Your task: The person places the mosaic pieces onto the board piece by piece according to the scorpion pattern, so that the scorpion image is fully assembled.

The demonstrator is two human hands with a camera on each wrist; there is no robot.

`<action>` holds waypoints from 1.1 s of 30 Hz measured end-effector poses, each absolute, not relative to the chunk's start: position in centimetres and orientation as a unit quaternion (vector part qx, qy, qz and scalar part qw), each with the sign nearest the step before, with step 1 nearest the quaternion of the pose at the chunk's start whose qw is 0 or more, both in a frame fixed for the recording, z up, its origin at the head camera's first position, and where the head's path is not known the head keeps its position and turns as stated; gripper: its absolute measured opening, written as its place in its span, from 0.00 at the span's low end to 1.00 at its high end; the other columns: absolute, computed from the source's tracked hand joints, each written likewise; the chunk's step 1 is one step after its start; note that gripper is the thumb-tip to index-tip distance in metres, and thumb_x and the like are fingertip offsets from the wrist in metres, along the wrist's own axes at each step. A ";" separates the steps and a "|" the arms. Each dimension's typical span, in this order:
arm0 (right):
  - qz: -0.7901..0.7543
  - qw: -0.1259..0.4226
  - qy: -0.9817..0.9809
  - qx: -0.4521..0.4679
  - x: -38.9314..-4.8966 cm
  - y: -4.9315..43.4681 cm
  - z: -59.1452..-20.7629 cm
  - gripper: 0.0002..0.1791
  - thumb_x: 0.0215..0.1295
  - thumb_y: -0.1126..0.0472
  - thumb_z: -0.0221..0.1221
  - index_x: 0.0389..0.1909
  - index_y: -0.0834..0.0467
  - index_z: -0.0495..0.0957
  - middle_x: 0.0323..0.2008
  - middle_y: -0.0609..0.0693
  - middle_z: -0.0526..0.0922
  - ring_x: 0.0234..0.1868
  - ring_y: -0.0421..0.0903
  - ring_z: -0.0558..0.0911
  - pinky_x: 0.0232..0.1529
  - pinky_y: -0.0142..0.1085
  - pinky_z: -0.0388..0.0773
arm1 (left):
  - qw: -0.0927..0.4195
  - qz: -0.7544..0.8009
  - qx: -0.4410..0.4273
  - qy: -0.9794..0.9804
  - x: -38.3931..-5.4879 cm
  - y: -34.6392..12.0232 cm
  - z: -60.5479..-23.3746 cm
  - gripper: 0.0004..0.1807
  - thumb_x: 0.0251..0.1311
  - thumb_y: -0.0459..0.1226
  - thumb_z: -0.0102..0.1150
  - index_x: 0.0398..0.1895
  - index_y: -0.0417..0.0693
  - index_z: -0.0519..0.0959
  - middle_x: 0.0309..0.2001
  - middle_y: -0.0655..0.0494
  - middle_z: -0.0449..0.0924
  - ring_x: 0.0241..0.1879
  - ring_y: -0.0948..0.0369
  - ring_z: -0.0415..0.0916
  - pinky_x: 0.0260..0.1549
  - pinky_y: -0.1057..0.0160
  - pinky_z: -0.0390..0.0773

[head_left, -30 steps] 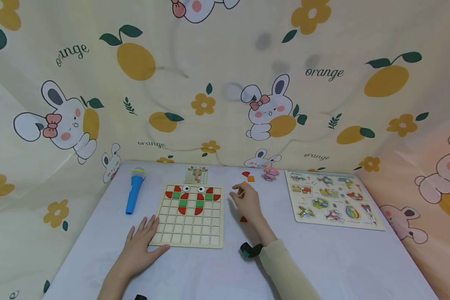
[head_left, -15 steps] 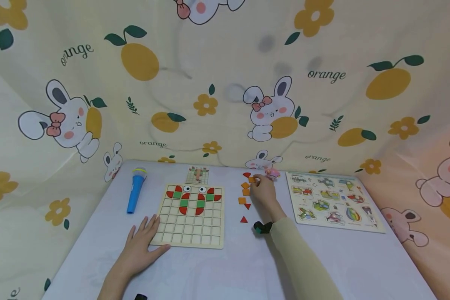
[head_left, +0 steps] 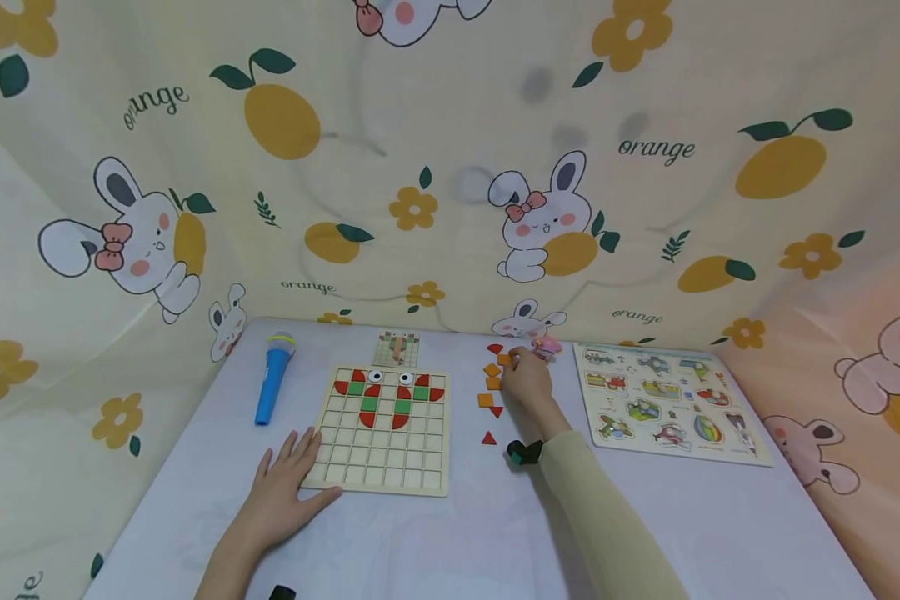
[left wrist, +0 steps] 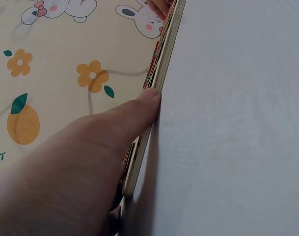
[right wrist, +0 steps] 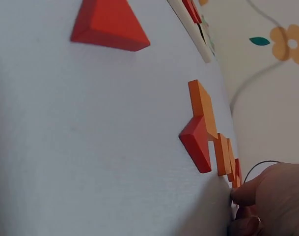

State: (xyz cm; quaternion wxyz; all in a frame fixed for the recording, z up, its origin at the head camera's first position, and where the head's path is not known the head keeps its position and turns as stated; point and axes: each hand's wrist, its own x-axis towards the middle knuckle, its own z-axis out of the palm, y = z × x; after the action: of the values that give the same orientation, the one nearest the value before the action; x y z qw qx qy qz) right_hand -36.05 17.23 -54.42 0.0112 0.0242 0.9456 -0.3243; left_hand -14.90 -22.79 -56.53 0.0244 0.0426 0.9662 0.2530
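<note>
My left hand [head_left: 276, 490] lies spread at the near left corner of a wooden grid board [head_left: 384, 477], its thumb along the near edge. In the left wrist view the thumb [left wrist: 134, 115] presses the board's side. Red and green tiles [head_left: 368, 405] and two eye tiles [head_left: 406, 378] fill part of the upper grid. To the right of the board, my right hand [head_left: 529, 385] has its fingers curled at the farthest orange square tile [head_left: 503, 360], pinching its right edge. More orange tiles [head_left: 485, 400] and red triangle tiles [head_left: 489, 437] lie nearby.
A pattern card [head_left: 397, 348] lies behind the board and a blue toy microphone [head_left: 272, 383] to its left. A small pink toy [head_left: 546, 347] stands just beyond my right hand. At the right lies a picture puzzle board [head_left: 667, 404]. A printed cloth [head_left: 435, 167] borders the table.
My right hand has moved right and away from me to the farthest orange tile, uncovering the nearer orange and red tiles. Over the last half second it stays there. My left hand stays put.
</note>
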 end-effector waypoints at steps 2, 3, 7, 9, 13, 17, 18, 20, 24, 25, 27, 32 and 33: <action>-0.328 0.016 0.944 0.025 -36.0 17.2 -54.1 0.21 0.77 0.61 0.56 0.65 0.64 0.76 0.52 0.62 0.85 0.47 0.58 0.81 0.58 0.53 0.83 | 0.024 0.253 0.043 0.966 -14.9 -22.8 -56.5 0.58 0.63 0.67 0.64 0.83 0.39 0.57 0.84 0.39 0.53 0.83 0.34 0.41 0.77 0.25 0.36; -0.329 0.018 0.944 0.026 -35.9 17.2 -54.0 0.20 0.77 0.61 0.57 0.65 0.64 0.76 0.51 0.62 0.85 0.47 0.58 0.81 0.58 0.53 0.83 | 0.024 0.253 0.044 0.966 -15.0 -22.8 -56.6 0.58 0.63 0.67 0.64 0.83 0.39 0.57 0.84 0.39 0.53 0.83 0.34 0.41 0.77 0.25 0.36; -0.322 0.021 0.946 0.026 -35.9 17.1 -54.0 0.18 0.78 0.60 0.58 0.62 0.65 0.76 0.49 0.61 0.85 0.44 0.57 0.82 0.55 0.51 0.84 | 0.023 0.254 0.043 0.966 -14.9 -22.8 -56.7 0.59 0.62 0.67 0.64 0.83 0.38 0.57 0.84 0.39 0.53 0.83 0.34 0.41 0.77 0.26 0.35; -0.320 0.018 0.947 0.023 -35.9 17.2 -54.1 0.18 0.78 0.60 0.58 0.61 0.65 0.76 0.47 0.61 0.85 0.43 0.56 0.82 0.53 0.50 0.84 | 0.023 0.255 0.043 0.966 -14.9 -22.8 -56.7 0.59 0.62 0.67 0.65 0.83 0.38 0.57 0.84 0.39 0.53 0.83 0.34 0.41 0.77 0.26 0.35; -0.335 0.009 0.942 0.013 -35.4 17.2 -54.2 0.17 0.79 0.60 0.58 0.59 0.67 0.76 0.44 0.61 0.84 0.40 0.55 0.81 0.47 0.46 0.84 | 0.024 0.254 0.044 0.966 -14.9 -22.8 -56.7 0.59 0.62 0.67 0.64 0.83 0.38 0.57 0.84 0.39 0.53 0.84 0.34 0.41 0.77 0.26 0.35; -0.368 -0.001 0.930 0.000 -34.3 16.5 -54.1 0.17 0.79 0.60 0.59 0.59 0.67 0.76 0.38 0.58 0.81 0.34 0.51 0.78 0.34 0.36 0.79 | 0.022 0.254 0.046 0.966 -14.9 -22.8 -56.7 0.58 0.62 0.67 0.65 0.83 0.38 0.57 0.83 0.38 0.53 0.83 0.34 0.41 0.76 0.25 0.36; -0.379 -0.005 0.925 -0.003 -34.0 16.1 -54.1 0.17 0.78 0.60 0.60 0.58 0.67 0.77 0.37 0.57 0.80 0.33 0.50 0.77 0.31 0.34 0.76 | 0.021 0.255 0.046 0.966 -14.9 -22.8 -56.6 0.58 0.62 0.67 0.65 0.83 0.38 0.57 0.83 0.38 0.53 0.83 0.34 0.41 0.76 0.25 0.36; -0.399 -0.015 0.917 -0.014 -33.2 15.2 -53.8 0.16 0.77 0.60 0.61 0.58 0.67 0.77 0.35 0.56 0.78 0.31 0.48 0.75 0.27 0.32 0.72 | 0.021 0.256 0.046 0.965 -14.9 -22.8 -56.6 0.58 0.62 0.67 0.65 0.83 0.38 0.58 0.83 0.38 0.53 0.83 0.34 0.41 0.77 0.25 0.36; -0.418 -0.028 0.906 -0.058 -31.7 12.8 -53.3 0.16 0.76 0.59 0.65 0.57 0.65 0.79 0.33 0.53 0.76 0.30 0.45 0.73 0.27 0.31 0.68 | 0.024 0.254 0.043 0.966 -14.9 -22.8 -56.5 0.59 0.62 0.67 0.65 0.83 0.38 0.57 0.84 0.39 0.53 0.83 0.34 0.41 0.77 0.26 0.36; -0.420 -0.026 0.904 -0.071 -31.4 12.1 -53.2 0.17 0.76 0.59 0.65 0.57 0.64 0.80 0.33 0.53 0.76 0.30 0.45 0.73 0.28 0.31 0.68 | 0.024 0.252 0.043 0.966 -14.9 -22.8 -56.4 0.59 0.62 0.67 0.64 0.83 0.38 0.57 0.84 0.38 0.53 0.83 0.34 0.41 0.77 0.26 0.36; -0.422 -0.017 0.901 -0.096 -30.8 10.8 -53.1 0.16 0.75 0.58 0.66 0.57 0.63 0.81 0.33 0.51 0.75 0.31 0.44 0.72 0.28 0.31 0.67 | 0.024 0.252 0.043 0.967 -14.9 -22.8 -56.4 0.59 0.63 0.67 0.65 0.83 0.38 0.57 0.83 0.38 0.53 0.83 0.33 0.41 0.76 0.26 0.37; -0.420 0.011 0.895 -0.151 -30.2 7.4 -53.1 0.14 0.75 0.58 0.66 0.55 0.61 0.83 0.32 0.50 0.75 0.32 0.44 0.72 0.30 0.31 0.68 | 0.022 0.255 0.046 0.966 -14.9 -22.7 -56.5 0.58 0.62 0.67 0.65 0.83 0.38 0.58 0.83 0.38 0.53 0.83 0.34 0.42 0.77 0.25 0.37; -0.415 0.015 0.895 -0.161 -30.2 6.8 -53.3 0.14 0.75 0.58 0.66 0.54 0.61 0.83 0.32 0.49 0.74 0.33 0.43 0.72 0.31 0.32 0.68 | 0.023 0.256 0.046 0.965 -14.9 -22.7 -56.6 0.58 0.62 0.67 0.65 0.83 0.38 0.58 0.83 0.38 0.53 0.83 0.34 0.41 0.77 0.26 0.36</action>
State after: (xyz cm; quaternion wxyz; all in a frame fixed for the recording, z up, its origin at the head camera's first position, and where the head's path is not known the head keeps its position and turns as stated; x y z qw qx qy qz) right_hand -30.16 6.81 -53.25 0.0152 -0.1615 0.8954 -0.4146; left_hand -14.94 -22.68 -56.56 0.0230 0.0457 0.9654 0.2558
